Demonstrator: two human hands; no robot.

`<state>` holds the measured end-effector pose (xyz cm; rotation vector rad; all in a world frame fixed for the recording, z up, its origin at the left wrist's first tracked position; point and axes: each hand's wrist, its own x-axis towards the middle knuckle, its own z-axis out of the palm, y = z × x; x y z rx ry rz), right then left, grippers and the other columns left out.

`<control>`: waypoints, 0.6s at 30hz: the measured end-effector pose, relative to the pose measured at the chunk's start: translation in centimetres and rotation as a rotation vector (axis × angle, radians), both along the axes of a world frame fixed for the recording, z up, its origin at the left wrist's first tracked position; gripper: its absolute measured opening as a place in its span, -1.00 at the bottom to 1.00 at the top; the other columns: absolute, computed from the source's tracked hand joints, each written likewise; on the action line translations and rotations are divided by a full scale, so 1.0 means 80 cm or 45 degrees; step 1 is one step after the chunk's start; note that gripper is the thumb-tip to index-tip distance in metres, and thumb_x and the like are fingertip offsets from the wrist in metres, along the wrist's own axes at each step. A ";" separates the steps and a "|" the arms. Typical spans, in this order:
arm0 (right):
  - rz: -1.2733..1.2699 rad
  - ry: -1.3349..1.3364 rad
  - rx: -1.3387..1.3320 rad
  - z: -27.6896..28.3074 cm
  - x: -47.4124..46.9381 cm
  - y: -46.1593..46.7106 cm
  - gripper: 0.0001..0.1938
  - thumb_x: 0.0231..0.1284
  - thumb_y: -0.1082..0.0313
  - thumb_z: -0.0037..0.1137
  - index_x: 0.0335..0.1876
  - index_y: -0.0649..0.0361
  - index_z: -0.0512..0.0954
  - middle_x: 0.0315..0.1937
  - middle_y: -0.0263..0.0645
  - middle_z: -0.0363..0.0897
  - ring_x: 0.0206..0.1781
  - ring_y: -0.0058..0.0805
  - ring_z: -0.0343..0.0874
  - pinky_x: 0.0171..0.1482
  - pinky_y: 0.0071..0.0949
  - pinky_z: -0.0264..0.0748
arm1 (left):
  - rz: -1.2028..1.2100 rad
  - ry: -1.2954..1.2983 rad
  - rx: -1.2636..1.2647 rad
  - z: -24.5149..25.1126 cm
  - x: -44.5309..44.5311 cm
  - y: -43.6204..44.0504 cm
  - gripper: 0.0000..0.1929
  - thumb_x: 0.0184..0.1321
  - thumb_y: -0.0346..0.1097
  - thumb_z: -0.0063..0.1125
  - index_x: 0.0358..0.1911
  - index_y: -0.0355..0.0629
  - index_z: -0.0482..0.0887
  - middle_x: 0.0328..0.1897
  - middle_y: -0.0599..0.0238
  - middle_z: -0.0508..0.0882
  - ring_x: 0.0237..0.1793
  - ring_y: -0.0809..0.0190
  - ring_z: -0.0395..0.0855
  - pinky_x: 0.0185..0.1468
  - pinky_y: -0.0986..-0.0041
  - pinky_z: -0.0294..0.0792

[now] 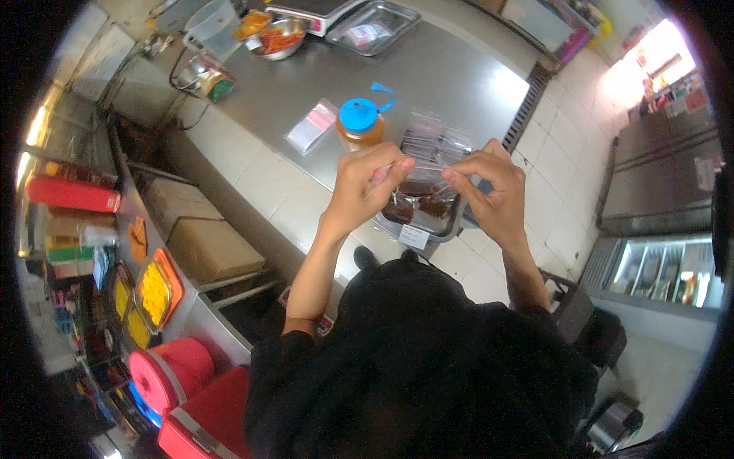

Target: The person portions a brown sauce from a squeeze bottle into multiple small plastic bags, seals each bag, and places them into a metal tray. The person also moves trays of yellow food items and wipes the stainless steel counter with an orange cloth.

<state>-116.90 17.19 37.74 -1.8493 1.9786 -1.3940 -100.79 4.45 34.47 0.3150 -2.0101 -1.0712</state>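
Note:
My left hand (366, 182) and my right hand (492, 186) pinch the top edge of a small clear plastic zip bag (427, 172), stretched between thumbs and fingers. Dark brown contents seem to show in its lower part, though they overlap with what lies behind. Below the hands is a metal tray (454, 225) at the table's near edge. Several clear bags (438, 143) of dark brown stuff lie in it, partly hidden by my hands. A white label (414, 236) with print sits at the tray's near side. Just beyond my left hand stands a squeeze bottle (360, 117) with a blue cap and amber contents.
Flat zip bags (312, 127) lie left of the bottle on the steel table (275, 97). Farther back are a metal bowl (282, 43) of orange food, a scale (315, 17) and another tray (375, 26). A side counter at left holds containers of yellow food (155, 294).

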 end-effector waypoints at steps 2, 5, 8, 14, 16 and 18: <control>-0.055 -0.094 0.051 -0.020 -0.011 0.016 -0.90 0.04 0.35 0.27 -0.45 0.18 0.64 -0.53 -0.34 0.61 -0.43 -0.56 0.36 -0.32 -0.52 0.27 | -0.086 0.051 0.080 -0.025 -0.026 -0.006 -0.86 0.17 -0.37 0.15 -0.45 -0.26 0.51 -0.63 0.31 0.43 -0.63 0.34 0.33 -0.52 0.53 0.16; -0.061 -0.282 0.289 -0.073 -0.020 0.037 -0.90 0.02 0.32 0.27 -0.42 0.17 0.65 -0.51 -0.30 0.63 -0.43 -0.55 0.45 -0.33 -0.51 0.33 | -0.289 0.130 1.031 -0.068 -0.030 -0.016 -0.87 0.23 -0.31 0.11 -0.35 -0.17 0.47 -0.58 0.43 0.39 -0.61 0.42 0.28 -0.49 0.58 0.17; -0.143 -0.602 0.572 -0.153 -0.023 0.053 -0.88 0.02 0.30 0.26 -0.41 0.18 0.65 -0.50 -0.26 0.65 -0.37 -0.56 0.53 -0.29 -0.52 0.40 | -0.401 0.351 1.746 -0.114 -0.021 -0.018 -0.86 0.27 -0.22 0.07 -0.21 -0.07 0.47 -0.43 0.45 0.40 -0.54 0.46 0.26 -0.44 0.58 0.18; -0.410 -0.177 0.482 -0.237 -0.047 0.026 -0.71 0.02 0.26 0.26 -0.13 0.18 0.57 -0.27 -0.22 0.63 -0.28 -0.53 0.56 -0.25 -0.53 0.47 | -0.527 0.650 1.989 -0.158 -0.013 -0.002 -0.78 0.25 -0.36 0.03 -0.05 -0.11 0.44 -0.08 0.25 0.45 -0.23 0.31 0.40 -0.14 0.46 0.35; -0.424 -0.110 0.332 -0.216 -0.036 0.006 -0.65 0.05 0.27 0.24 -0.04 0.19 0.52 -0.24 -0.24 0.61 -0.29 -0.55 0.54 -0.26 -0.54 0.46 | -0.386 0.619 1.976 -0.150 -0.015 0.003 -0.71 0.24 -0.40 0.02 0.04 -0.18 0.40 0.10 0.13 0.45 -0.02 0.20 0.47 0.04 0.37 0.40; -0.186 -0.504 0.169 -0.176 -0.013 -0.011 -0.63 0.10 0.32 0.19 0.03 0.22 0.46 -0.30 -0.30 0.60 -0.33 -0.60 0.49 -0.26 -0.55 0.42 | -0.413 0.639 1.828 -0.135 -0.019 0.009 -0.63 0.26 -0.40 -0.03 0.13 -0.23 0.32 0.25 0.03 0.34 0.18 0.10 0.37 0.20 0.28 0.33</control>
